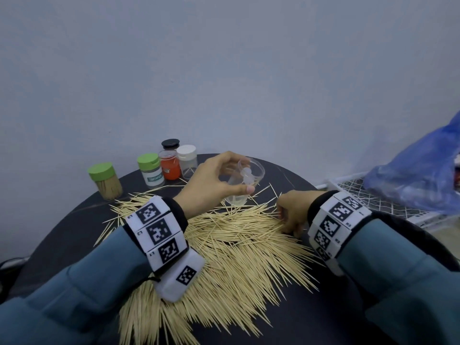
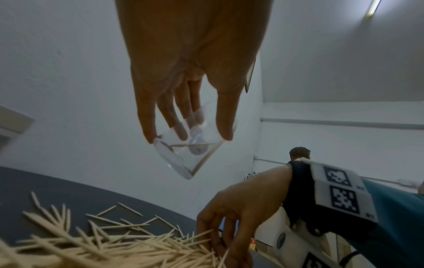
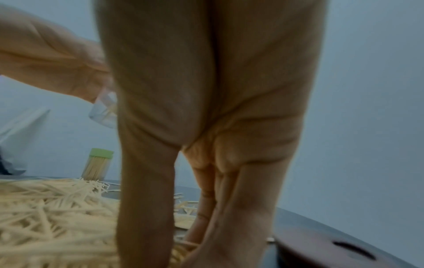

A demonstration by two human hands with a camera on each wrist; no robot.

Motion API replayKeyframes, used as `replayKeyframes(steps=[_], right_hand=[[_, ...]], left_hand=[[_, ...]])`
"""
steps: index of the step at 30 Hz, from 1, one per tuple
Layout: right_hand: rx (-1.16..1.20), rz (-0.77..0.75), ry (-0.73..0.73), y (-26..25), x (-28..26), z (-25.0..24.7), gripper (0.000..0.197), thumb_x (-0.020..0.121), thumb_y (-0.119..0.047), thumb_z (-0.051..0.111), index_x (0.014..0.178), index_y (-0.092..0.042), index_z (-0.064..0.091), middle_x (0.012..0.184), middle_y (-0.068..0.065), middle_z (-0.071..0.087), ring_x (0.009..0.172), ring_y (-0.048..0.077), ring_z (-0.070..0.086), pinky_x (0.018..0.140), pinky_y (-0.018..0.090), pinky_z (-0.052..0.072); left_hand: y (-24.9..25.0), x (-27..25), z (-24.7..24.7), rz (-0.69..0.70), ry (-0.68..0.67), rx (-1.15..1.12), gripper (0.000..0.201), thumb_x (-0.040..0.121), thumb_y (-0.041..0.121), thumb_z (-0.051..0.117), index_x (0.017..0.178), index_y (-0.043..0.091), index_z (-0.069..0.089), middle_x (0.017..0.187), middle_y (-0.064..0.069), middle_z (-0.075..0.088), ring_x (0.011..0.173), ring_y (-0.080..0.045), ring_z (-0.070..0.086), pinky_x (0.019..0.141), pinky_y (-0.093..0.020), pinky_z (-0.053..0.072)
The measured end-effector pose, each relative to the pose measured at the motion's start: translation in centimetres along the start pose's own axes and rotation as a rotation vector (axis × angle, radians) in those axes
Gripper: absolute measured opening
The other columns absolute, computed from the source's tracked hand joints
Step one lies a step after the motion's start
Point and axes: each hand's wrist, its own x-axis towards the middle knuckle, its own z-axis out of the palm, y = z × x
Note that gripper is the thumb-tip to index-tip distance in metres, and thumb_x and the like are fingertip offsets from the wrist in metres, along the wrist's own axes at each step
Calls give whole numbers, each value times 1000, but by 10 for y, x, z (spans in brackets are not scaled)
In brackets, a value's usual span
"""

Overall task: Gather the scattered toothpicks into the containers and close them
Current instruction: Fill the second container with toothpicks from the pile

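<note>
Toothpicks [image 1: 224, 247] lie in a broad heap on the dark round table [image 1: 296, 317], directly under and between my two hands, their long axes mostly running left to right across my reach, fanned rather than parallel.

My left hand [image 1: 211, 180] holds a clear open jar [image 1: 242, 181] above the far edge of the heap, thumb on one side of the wall and fingers on the other. The jar is tilted, mouth up and away from me; the left wrist view shows only one or two sticks inside it.

My right hand [image 1: 292, 212] is down at the right edge of the heap, nearer to the sticks than the left, with the fingers [image 2: 215, 234] curled in among them. I judge it is pinching up a bundle, but the right wrist view is blurred and I cannot tell how many sticks it has.

The jar's mouth sits up and to the left of that right-hand grip, just beside it. I judge the bundle should be turned end-on to the mouth before it goes in.

Beyond the left hand stand four other jars [image 1: 171, 165], well apart from the work.
</note>
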Motion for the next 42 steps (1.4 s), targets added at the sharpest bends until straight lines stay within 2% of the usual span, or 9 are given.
replayKeyframes(steps=[9, 13, 18, 22, 25, 27, 30, 34, 42], right_hand=[[64, -154, 8, -44, 29, -10, 32, 82, -13, 69, 112, -6, 62, 104, 9, 69, 74, 17, 66, 80, 31, 53], [-76, -188, 62, -56, 38, -20, 29, 83, -10, 66, 112, -13, 65, 112, 4, 63, 91, 16, 58, 74, 25, 49], [-6, -222, 213, -68, 45, -30, 26, 88, -23, 60, 110, -11, 63, 112, 6, 64, 103, 21, 58, 88, 31, 48], [-78, -220, 88, -83, 52, -25, 49, 82, -39, 67, 119, -10, 59, 117, 5, 62, 107, 21, 57, 94, 34, 47], [-80, -218, 63, -92, 57, -21, 56, 80, -36, 70, 126, -10, 51, 121, 6, 57, 111, 22, 54, 96, 35, 46], [-99, -224, 65, -97, 60, -19, 45, 80, -35, 70, 116, -12, 55, 112, 4, 59, 106, 22, 54, 94, 36, 46], [-145, -230, 71, -101, 60, -18, 23, 83, -35, 67, 77, -19, 50, 87, -2, 54, 90, 20, 51, 83, 33, 44], [-139, -251, 74, -103, 57, -19, 40, 87, -32, 63, 116, -5, 58, 117, 8, 60, 104, 22, 55, 89, 34, 45], [-136, -269, 63, -104, 53, -20, 43, 97, -27, 47, 134, -6, 44, 134, 11, 49, 124, 24, 46, 97, 31, 37]], left_hand=[[-18, -13, -30, -34, 55, -13, 51, 71, 24, 80, 117, 21, 60, 115, 11, 65, 108, -4, 60, 97, -27, 49], [-27, -16, -40, -44, 88, -40, 52, 70, 23, 81, 117, 20, 60, 115, 6, 66, 108, -9, 62, 100, -36, 48], [-34, -16, -48, -50, 107, -25, 51, 72, 22, 81, 118, 20, 60, 117, 6, 65, 110, -10, 61, 103, -39, 46], [-36, -18, -52, -51, 130, -23, 52, 72, 20, 80, 120, 18, 60, 118, 5, 64, 109, -10, 61, 101, -36, 47], [-40, -19, -55, -58, 139, -35, 52, 72, 20, 80, 119, 18, 60, 118, 3, 64, 109, -11, 61, 99, -37, 49], [-44, -20, -57, -67, 145, -41, 51, 71, 20, 81, 118, 20, 60, 118, 3, 65, 109, -12, 61, 99, -38, 50], [-48, -20, -59, -73, 147, -47, 51, 71, 21, 82, 117, 21, 61, 119, 4, 64, 110, -13, 61, 98, -40, 49], [-50, -19, -60, -77, 151, -58, 50, 71, 18, 81, 117, 21, 61, 118, 3, 64, 109, -13, 62, 98, -38, 50], [-51, -21, -62, -80, 159, -74, 49, 71, 16, 81, 115, 21, 60, 117, 1, 65, 105, -13, 63, 98, -36, 50]])
